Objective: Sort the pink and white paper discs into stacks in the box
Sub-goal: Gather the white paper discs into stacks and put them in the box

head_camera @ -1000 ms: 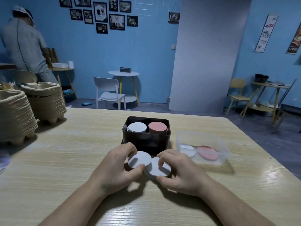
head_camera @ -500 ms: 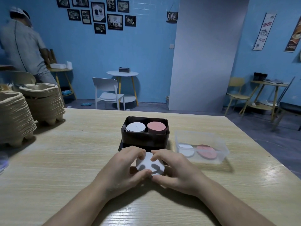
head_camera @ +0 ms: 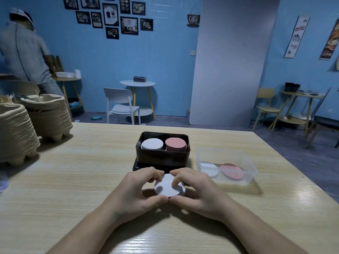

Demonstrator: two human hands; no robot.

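Note:
Both hands hold one small stack of white paper discs (head_camera: 167,186) just above the table, in front of the black box. My left hand (head_camera: 136,191) curls round the stack's left side and my right hand (head_camera: 197,189) round its right side, thumbs meeting below. The black box (head_camera: 162,156) holds a white stack (head_camera: 152,143) on the left and a pink stack (head_camera: 175,143) on the right. To the right, a clear plastic tub (head_camera: 226,166) contains a white disc (head_camera: 209,169) and a pink disc (head_camera: 232,171).
Tall stacks of beige pulp egg trays (head_camera: 27,123) stand at the table's left edge. The black box sits on its black lid (head_camera: 136,165). A person (head_camera: 23,52) stands far left with back turned. Chairs and small tables line the blue walls.
Two separate white piles, one in each hand, have been brought together into a single stack held between both hands. The head view has shifted slightly.

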